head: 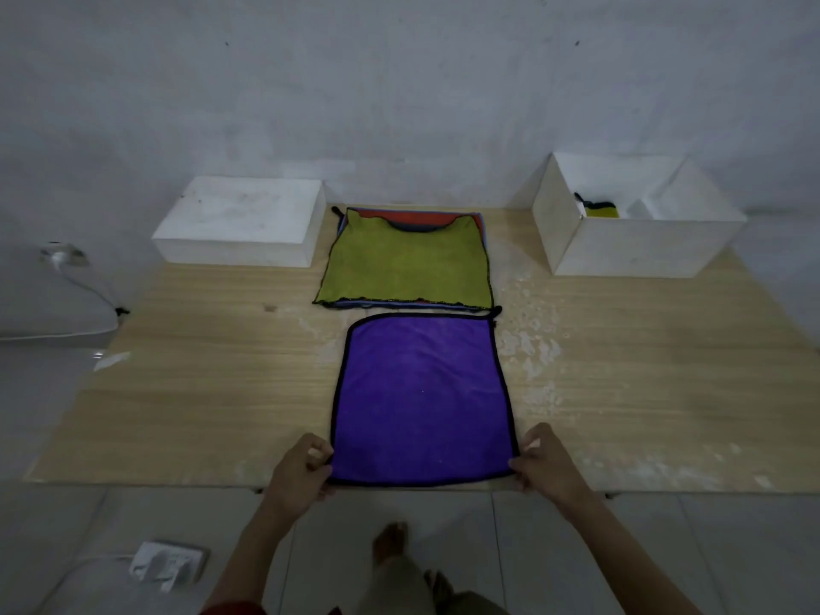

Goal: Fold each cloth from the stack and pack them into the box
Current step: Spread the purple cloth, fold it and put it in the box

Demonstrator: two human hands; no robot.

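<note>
A purple cloth (421, 397) with black trim lies flat and unfolded on the wooden board (199, 370), close to its near edge. My left hand (301, 468) pinches the cloth's near left corner. My right hand (546, 463) pinches its near right corner. Behind the purple cloth sits the stack of cloths (406, 264), an olive-green one on top with orange and blue edges showing under it. The open white box (634, 215) stands at the back right, and a folded yellow-green cloth (601, 209) lies inside it.
A closed white box or lid (242, 221) rests at the back left of the board. A white wall rises right behind everything. A cable and plug (62, 259) lie off the board's left side, a white object (166, 563) on the tiled floor near my leg.
</note>
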